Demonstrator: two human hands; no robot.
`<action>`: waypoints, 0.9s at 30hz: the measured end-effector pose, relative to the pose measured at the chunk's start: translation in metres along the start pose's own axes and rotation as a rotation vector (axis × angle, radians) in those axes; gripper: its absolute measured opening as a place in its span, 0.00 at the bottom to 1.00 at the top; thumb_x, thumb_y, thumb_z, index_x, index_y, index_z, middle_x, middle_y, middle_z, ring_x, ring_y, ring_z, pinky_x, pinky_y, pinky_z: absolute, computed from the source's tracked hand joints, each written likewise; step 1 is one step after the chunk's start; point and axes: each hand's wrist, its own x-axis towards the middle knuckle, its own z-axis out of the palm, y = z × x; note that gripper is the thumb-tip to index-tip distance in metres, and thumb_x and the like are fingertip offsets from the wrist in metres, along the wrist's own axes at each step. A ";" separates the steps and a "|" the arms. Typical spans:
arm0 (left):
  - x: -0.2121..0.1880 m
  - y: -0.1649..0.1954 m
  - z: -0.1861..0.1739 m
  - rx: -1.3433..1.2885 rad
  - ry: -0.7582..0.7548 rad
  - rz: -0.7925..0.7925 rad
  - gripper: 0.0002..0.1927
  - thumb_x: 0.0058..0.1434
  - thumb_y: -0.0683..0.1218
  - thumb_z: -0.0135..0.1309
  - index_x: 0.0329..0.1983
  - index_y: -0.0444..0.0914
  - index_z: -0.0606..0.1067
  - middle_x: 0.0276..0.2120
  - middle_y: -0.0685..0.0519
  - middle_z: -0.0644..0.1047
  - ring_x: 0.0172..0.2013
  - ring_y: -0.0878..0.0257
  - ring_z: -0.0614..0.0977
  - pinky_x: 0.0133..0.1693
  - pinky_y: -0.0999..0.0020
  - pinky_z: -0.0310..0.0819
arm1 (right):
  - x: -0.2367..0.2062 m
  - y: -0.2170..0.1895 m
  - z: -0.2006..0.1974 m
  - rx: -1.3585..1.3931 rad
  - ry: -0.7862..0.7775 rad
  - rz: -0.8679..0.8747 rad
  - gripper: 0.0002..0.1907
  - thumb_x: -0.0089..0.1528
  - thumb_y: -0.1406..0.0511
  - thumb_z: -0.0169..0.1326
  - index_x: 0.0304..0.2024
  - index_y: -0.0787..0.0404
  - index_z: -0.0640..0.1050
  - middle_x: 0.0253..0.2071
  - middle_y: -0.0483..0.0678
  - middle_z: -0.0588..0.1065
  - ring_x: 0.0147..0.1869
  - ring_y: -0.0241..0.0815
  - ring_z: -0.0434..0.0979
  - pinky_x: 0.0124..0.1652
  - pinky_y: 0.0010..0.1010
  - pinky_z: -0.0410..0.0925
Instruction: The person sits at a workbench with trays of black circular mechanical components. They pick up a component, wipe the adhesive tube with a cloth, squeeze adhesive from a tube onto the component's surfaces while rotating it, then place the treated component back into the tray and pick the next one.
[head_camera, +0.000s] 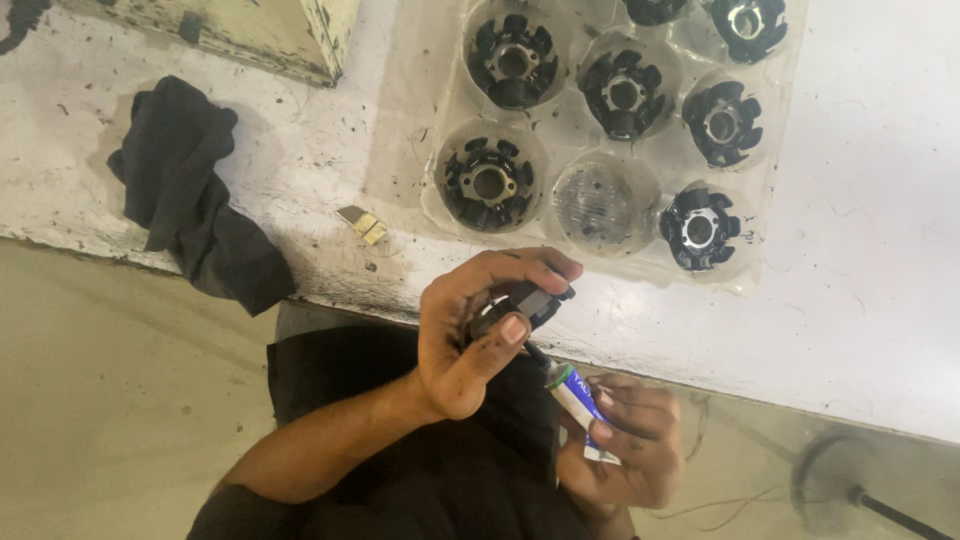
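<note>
Tray (780, 130) of round parts (489, 184) sits on the table (880, 280), cloth (195, 195) far to its left. Left hand (470, 335) holds a small part (525, 300) near the table edge; right hand (630, 445) with tube (578, 398) just below it.

I saw a clear plastic blister tray (580, 130) with round pockets lying on the table (880, 250), and a small white-and-blue tube (580, 405) with a green collar below it.
</note>
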 end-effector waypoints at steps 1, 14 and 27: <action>0.000 -0.001 0.000 -0.022 0.004 -0.001 0.21 0.75 0.52 0.51 0.59 0.29 0.72 0.57 0.36 0.77 0.57 0.58 0.80 0.62 0.64 0.74 | -0.001 -0.001 0.002 -0.012 0.006 -0.002 0.17 0.52 0.77 0.63 0.36 0.60 0.70 0.39 0.51 0.74 0.43 0.49 0.77 0.38 0.39 0.81; -0.001 -0.013 0.005 -0.225 0.120 0.063 0.19 0.77 0.51 0.51 0.58 0.29 0.71 0.56 0.35 0.76 0.59 0.52 0.79 0.67 0.56 0.74 | -0.002 -0.007 0.002 0.000 0.016 0.045 0.19 0.55 0.77 0.64 0.39 0.58 0.69 0.39 0.50 0.72 0.43 0.46 0.76 0.42 0.40 0.80; -0.008 -0.019 0.026 -0.959 0.463 -0.265 0.26 0.67 0.56 0.47 0.62 0.36 0.67 0.56 0.36 0.73 0.57 0.38 0.77 0.59 0.39 0.73 | 0.002 0.005 0.018 0.025 0.155 -0.016 0.17 0.62 0.71 0.62 0.44 0.57 0.67 0.41 0.49 0.70 0.42 0.45 0.75 0.41 0.36 0.79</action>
